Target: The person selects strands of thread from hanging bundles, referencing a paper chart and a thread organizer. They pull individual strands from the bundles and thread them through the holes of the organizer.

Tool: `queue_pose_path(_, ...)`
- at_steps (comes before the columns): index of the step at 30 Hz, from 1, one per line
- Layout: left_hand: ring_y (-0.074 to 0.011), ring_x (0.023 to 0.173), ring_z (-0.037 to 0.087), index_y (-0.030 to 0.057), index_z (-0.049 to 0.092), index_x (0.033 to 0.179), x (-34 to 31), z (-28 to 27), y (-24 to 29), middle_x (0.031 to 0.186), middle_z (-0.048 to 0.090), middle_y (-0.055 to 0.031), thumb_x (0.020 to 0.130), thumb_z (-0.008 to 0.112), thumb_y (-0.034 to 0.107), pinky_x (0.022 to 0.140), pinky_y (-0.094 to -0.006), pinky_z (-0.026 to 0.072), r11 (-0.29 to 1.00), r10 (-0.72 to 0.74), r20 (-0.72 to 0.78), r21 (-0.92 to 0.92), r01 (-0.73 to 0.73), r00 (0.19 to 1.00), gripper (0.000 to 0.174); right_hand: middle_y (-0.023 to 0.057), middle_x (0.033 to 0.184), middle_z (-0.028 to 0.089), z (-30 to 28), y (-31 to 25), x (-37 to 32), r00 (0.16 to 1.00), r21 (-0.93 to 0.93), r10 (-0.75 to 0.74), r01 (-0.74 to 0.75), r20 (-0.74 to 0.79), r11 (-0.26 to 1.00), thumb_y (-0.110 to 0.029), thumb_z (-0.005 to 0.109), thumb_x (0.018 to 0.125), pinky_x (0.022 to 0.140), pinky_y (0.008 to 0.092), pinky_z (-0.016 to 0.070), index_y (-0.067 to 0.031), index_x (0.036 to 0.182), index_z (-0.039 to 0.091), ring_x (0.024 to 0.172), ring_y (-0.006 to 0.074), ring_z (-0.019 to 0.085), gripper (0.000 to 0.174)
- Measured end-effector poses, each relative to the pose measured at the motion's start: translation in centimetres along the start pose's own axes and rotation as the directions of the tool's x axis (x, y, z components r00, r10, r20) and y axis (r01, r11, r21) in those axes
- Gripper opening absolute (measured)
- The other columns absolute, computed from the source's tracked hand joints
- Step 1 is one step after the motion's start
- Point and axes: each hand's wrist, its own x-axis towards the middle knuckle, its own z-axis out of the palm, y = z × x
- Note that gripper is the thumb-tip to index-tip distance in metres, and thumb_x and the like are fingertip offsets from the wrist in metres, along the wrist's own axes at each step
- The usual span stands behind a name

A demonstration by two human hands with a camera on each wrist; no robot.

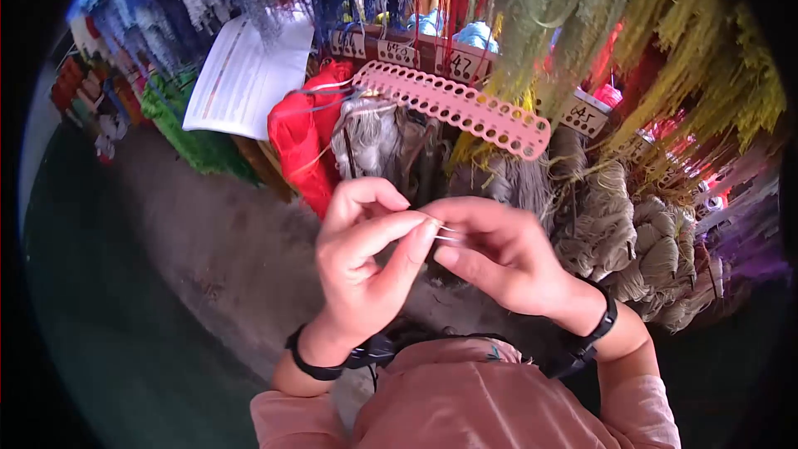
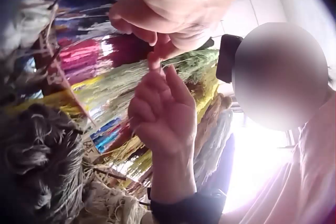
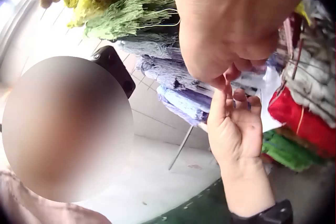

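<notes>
Both hands are close together at chest height, working on a thin white thread (image 1: 447,234). My left hand (image 1: 366,254) pinches it between thumb and forefinger, the other fingers loosely bent. Beside it my right hand (image 1: 511,258) has its curled fingers around the thread, forefinger reaching to the left fingertips. In the right wrist view a loop of thread (image 3: 167,24) trails out behind the right hand. Beyond the hands lies a pink punched thread card (image 1: 453,108), with grey strands (image 1: 324,98) at its left end.
Skeins hang all around: red (image 1: 303,141), grey (image 1: 366,137), beige (image 1: 657,241) and green (image 1: 195,129). Yellow-green tassels (image 1: 698,66) droop from above at the right. A printed sheet (image 1: 249,75) stands at the left, and numbered labels (image 1: 582,114) line the rack.
</notes>
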Motion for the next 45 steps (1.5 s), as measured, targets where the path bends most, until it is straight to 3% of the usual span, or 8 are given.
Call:
queue_pose_path(2, -0.0095, 0.065, 0.045, -0.0001, 0.061, 0.079, 0.4, 0.5, -2.3, 0.085, 0.048, -0.0062, 0.071, 0.064, 0.002, 0.057, -0.0199, 0.0367, 0.981, -0.083, -0.023, -0.177, 0.078, 0.996, 0.009, -0.0002, 0.074, 0.055, -0.7, -1.6, 0.8, 0.978, -0.24, 0.181, -0.201, -0.103, 0.95, 0.001, 0.056, 0.077, 0.056, 0.0226, 0.0407, 0.0015, 0.099, 0.056, 0.064, 0.0052, 0.048, 0.022)
queue_pose_path(6, -0.0086, 0.067, 0.044, -0.0022, 0.06, 0.078, 1.4, 1.3, -6.4, 0.087, 0.047, -0.0057, 0.072, 0.063, 0.002, 0.057, -0.0193, 0.0357, 0.919, -0.128, -0.115, -0.387, 0.075, 0.985, 0.008, 0.0058, 0.062, 0.055, -1.2, -1.1, 4.9, 0.966, -0.764, -0.252, 0.207, 0.06, 0.611, 0.003, 0.061, 0.066, 0.05, 0.0275, 0.0421, -0.0004, 0.078, 0.061, 0.053, 0.0174, 0.053, 0.013)
queue_pose_path(10, -0.0086, 0.069, 0.045, -0.003, 0.059, 0.083, 2.2, 1.8, -10.2, 0.085, 0.05, -0.0061, 0.078, 0.056, 0.003, 0.059, -0.0192, 0.0365, 0.849, -0.218, -0.041, -0.502, 0.168, 0.975, 0.007, 0.0085, 0.067, 0.057, -2.7, -0.8, 10.0, 0.994, -0.803, -0.058, 0.11, 0.093, 0.586, -0.001, 0.057, 0.069, 0.053, 0.0269, 0.0426, -0.0001, 0.073, 0.058, 0.057, 0.0199, 0.053, 0.004)
queue_pose_path(14, -0.0059, 0.073, 0.05, 0.0006, 0.057, 0.096, 2.2, 4.2, -14.8, 0.09, 0.058, -0.0037, 0.086, 0.047, 0.012, 0.064, -0.0187, 0.0396, 0.377, -0.613, 0.29, -0.71, 0.594, 0.735, 0.018, 0.0089, 0.061, 0.053, -5.4, 2.6, 14.6, 0.992, -0.843, 0.12, -0.091, -0.032, 0.531, -0.003, 0.056, 0.069, 0.052, 0.0271, 0.0414, 0.0016, 0.074, 0.057, 0.054, 0.0165, 0.052, 0.006)
queue_pose_path(20, -0.0039, 0.073, 0.049, 0.0056, 0.054, 0.099, 3.3, 6.0, -18.1, 0.09, 0.058, -0.0022, 0.086, 0.048, 0.012, 0.065, -0.0192, 0.0396, 0.004, -0.599, 0.489, -0.79, 0.613, 0.634, 0.015, 0.0128, 0.063, 0.056, -6.1, 5.6, 16.5, 0.974, -0.945, 0.22, -0.119, -0.052, 0.305, -0.01, 0.053, 0.067, 0.057, 0.0371, 0.0452, -0.0043, 0.065, 0.057, 0.062, 0.0298, 0.056, 0.008)
queue_pose_path(28, -0.0012, 0.059, 0.043, 0.0061, 0.056, 0.085, 3.9, 7.3, -18.7, 0.079, 0.058, -0.0005, 0.085, 0.05, 0.012, 0.053, -0.0149, 0.036, -0.097, -0.527, 0.495, -0.843, 0.53, 0.691, 0.009, 0.012, 0.065, 0.057, -5.8, 6.3, 16.3, 0.968, -0.972, 0.245, -0.104, -0.05, 0.21, -0.012, 0.054, 0.067, 0.059, 0.0379, 0.0461, -0.0052, 0.067, 0.059, 0.064, 0.0289, 0.057, 0.008)
queue_pose_path(36, -0.0028, 0.052, 0.039, 0.0055, 0.053, 0.091, 2.6, 7.1, -18.8, 0.078, 0.055, -0.0007, 0.085, 0.049, 0.01, 0.047, -0.0165, 0.0313, -0.082, -0.608, 0.41, -0.884, 0.46, 0.68, 0.008, 0.0101, 0.064, 0.057, -5.6, 6.1, 15.5, 0.943, -0.837, 0.292, -0.285, -0.159, 0.466, -0.005, 0.055, 0.068, 0.053, 0.0306, 0.0452, -0.0023, 0.076, 0.056, 0.058, 0.0193, 0.057, 0.008)
queue_pose_path(45, -0.0046, 0.033, 0.031, 0.0036, 0.045, 0.11, 4.2, 2.8, -17.1, 0.068, 0.052, -0.0067, 0.087, 0.041, 0.01, 0.035, -0.0175, 0.0265, -0.389, -0.188, 0.592, -0.778, 0.494, 0.784, 0.024, 0.0025, 0.077, 0.058, -6.9, 4.8, 12.6, 0.886, -0.169, 0.441, -0.462, -0.145, 0.871, 0.001, 0.055, 0.076, 0.058, 0.0176, 0.04, -0.0011, 0.092, 0.051, 0.068, 0.0055, 0.053, 0.016)
